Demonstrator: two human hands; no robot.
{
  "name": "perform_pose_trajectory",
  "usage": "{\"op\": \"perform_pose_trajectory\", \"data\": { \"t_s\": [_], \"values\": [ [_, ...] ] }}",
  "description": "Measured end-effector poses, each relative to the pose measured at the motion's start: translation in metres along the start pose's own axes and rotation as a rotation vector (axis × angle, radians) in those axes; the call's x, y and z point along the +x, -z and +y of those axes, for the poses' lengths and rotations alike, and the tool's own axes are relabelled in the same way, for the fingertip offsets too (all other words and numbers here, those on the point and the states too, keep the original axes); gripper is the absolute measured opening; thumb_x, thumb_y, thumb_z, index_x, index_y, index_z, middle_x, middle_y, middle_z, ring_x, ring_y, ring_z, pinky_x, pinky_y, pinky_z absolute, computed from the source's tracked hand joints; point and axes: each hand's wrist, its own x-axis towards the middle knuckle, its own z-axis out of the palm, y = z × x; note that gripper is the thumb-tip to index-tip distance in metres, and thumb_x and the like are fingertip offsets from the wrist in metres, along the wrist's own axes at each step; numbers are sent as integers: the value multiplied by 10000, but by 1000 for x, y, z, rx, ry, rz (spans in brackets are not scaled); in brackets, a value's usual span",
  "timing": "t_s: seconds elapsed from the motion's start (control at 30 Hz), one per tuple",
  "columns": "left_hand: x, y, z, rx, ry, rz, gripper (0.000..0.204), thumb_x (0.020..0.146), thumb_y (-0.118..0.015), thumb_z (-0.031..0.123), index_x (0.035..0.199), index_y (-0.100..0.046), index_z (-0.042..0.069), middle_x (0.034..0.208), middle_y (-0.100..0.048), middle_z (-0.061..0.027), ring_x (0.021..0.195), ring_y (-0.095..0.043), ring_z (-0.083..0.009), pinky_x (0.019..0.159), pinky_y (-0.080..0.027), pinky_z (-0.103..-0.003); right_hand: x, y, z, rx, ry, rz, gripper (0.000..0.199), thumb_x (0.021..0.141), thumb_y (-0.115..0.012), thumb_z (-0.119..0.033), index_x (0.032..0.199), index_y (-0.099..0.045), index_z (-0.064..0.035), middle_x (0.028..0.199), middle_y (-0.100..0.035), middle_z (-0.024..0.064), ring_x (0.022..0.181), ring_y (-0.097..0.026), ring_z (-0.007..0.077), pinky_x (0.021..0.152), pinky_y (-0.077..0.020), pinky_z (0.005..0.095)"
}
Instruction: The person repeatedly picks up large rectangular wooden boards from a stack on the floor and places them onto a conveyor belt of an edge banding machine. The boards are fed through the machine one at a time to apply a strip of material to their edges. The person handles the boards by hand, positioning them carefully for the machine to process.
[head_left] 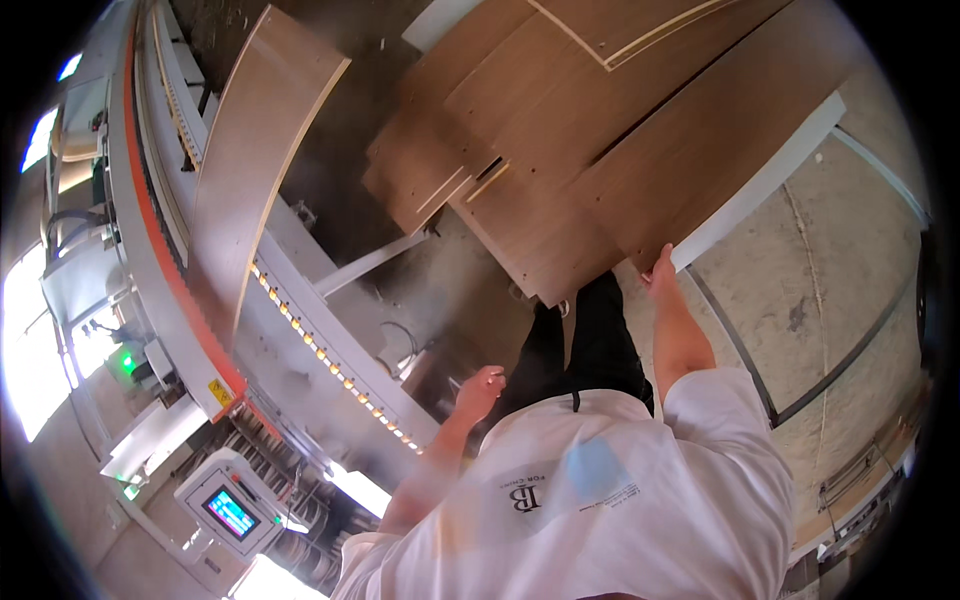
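My right hand (660, 270) is at the near right corner of a long brown board (690, 170) on a stack, its fingers closed on the edge. Part of those fingers is hidden by the grip. Below the top pieces, more brown boards (430, 150) of several sizes lie overlapping, some with pale edges. My left hand (482, 392) hangs beside my left thigh, its fingers curled in loosely, and nothing shows in it. It is nearest to the machine's side and touches no board.
To the left runs a long edge-processing machine (165, 290) with an orange strip and a row of rollers (320, 350). One brown panel (255, 140) lies across it. A control screen (230, 512) stands at the lower left. Concrete floor (790, 290) with dark strips is at right.
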Motion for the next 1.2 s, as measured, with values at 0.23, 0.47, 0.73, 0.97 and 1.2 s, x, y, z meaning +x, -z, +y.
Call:
{"op": "perform_pose_trajectory", "data": {
  "t_s": [0.23, 0.47, 0.73, 0.97, 1.2],
  "values": [
    [42, 17, 99, -91, -289, -96, 312, 949, -568, 219, 1214, -625, 64, 926, -726, -93, 769, -685, -170, 751, -532, -304, -96, 44, -10, -95, 165, -128, 843, 880, -496, -755, 1275, -495, -10, 1098, -586, 114, 857, -617, 241, 792, -560, 439],
    [44, 10, 213, -539, -329, -287, 375, 995, -581, 301, 1215, -570, -2, 1124, -657, -110, 941, -650, -175, 764, -538, -303, -263, 21, 1, -132, 180, -450, 754, 961, -447, -664, 1328, -502, -8, 1154, -611, 159, 995, -644, 315, 871, -544, 477],
    [-2, 49, 166, -776, -283, 107, 321, 915, -691, 250, 1039, -615, -36, 904, -602, -82, 722, -577, -161, 634, -602, -335, -346, -35, 71, -324, 72, -833, 642, 1015, -399, -588, 1299, -540, -29, 1203, -641, 175, 1142, -609, 301, 956, -487, 443],
    [-65, 155, 2, -712, -262, 478, 241, 917, -689, 304, 956, -668, 67, 725, -519, 43, 609, -455, -74, 519, -359, -265, -313, -3, 56, -381, 228, -594, 837, 906, -452, -737, 1344, -513, -27, 1263, -635, 138, 1149, -612, 270, 945, -468, 444],
    [-130, 258, -186, -923, -216, 953, 304, 892, -685, 195, 1105, -669, -21, 1007, -695, -100, 882, -640, -198, 768, -514, -360, -242, 29, 38, -438, 308, -322, 837, 900, -506, -695, 1389, -475, -16, 1303, -621, 124, 1156, -607, 257, 910, -462, 442]
  ]
}}
